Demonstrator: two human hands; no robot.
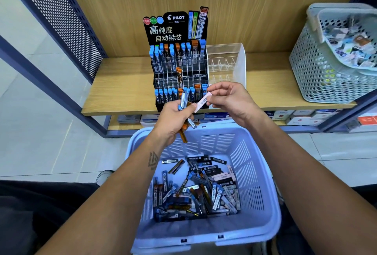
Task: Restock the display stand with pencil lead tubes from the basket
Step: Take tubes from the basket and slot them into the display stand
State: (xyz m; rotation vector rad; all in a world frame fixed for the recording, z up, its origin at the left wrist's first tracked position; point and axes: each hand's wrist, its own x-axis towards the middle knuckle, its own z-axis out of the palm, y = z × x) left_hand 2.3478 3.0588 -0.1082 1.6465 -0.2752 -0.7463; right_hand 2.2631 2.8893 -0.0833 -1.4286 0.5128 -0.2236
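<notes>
A black tiered display stand (pixel 179 71) with blue- and orange-capped lead tubes stands on the wooden shelf (pixel 122 91). Below me, a lavender basket (pixel 255 173) holds a heap of lead tubes (pixel 195 189). My left hand (pixel 175 117) grips a bunch of tubes (pixel 184 111), blue and orange ones, just in front of the stand's bottom row. My right hand (pixel 230 99) pinches one pale pink tube (pixel 202 101) by its upper end, slanting toward the left hand.
A clear acrylic organiser (pixel 226 62) stands to the right of the stand. A grey perforated basket (pixel 326 60) of small items fills the shelf's right end. Boxes (pixel 295 117) line the lower shelf. A perforated metal panel (pixel 61 19) closes the left side.
</notes>
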